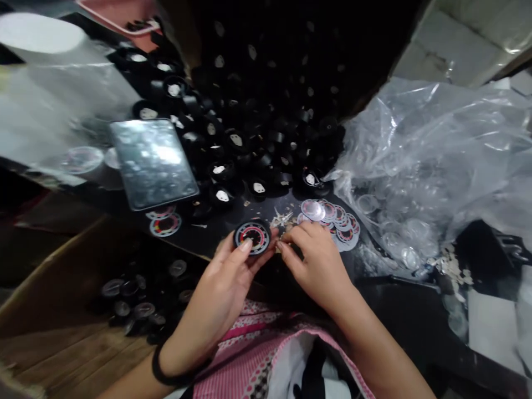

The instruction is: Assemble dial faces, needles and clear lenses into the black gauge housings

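Note:
A round black gauge (252, 238) with a red, white and grey printed dial lies in my left hand (228, 266), the thumb pressing on its face. Close to its right side is my right hand (316, 255), thumb and forefinger pinched together; anything between them is too small to make out. Small pale needle-like pieces (282, 217) are scattered on the black tabletop just beyond my fingers. A spread of loose printed dial discs (332, 216) lies past my right hand. More dial discs (165, 225) rest to the left, partly beneath a dark shiny tablet-like slab (153, 163).
Many black round housings (236, 138) are heaped at the back, some spilling from a dark box. A clear plastic bag (436, 149) with transparent discs fills the right. At lower left, a cardboard box (50, 271) contains several gauges (144, 310). A pink bin (124, 16) stands far left.

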